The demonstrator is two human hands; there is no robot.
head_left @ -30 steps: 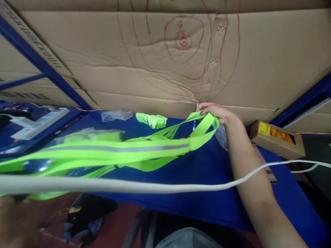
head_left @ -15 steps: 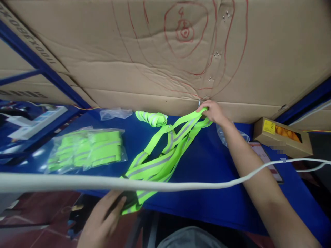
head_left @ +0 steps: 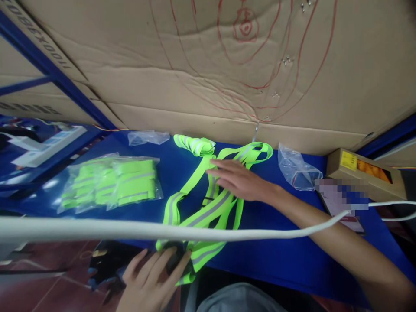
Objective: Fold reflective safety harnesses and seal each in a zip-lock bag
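Note:
A neon green reflective strap vest lies stretched across the blue table, its far loop hung on a small hook at the cardboard wall. My right hand rests flat on the straps near the middle, fingers stretched out. My left hand is at the table's near edge, its fingers closed around the vest's lower end. A rolled green strap lies just behind the vest.
A clear bag of folded green vests lies to the left. Two empty plastic bags sit along the cardboard wall. A brown carton stands at right. A white cable crosses the view close to the camera.
My right hand let go of the vest's far loop and came down flat onto the straps. The left hand pulled the lower end to the table edge. The vest now lies spread.

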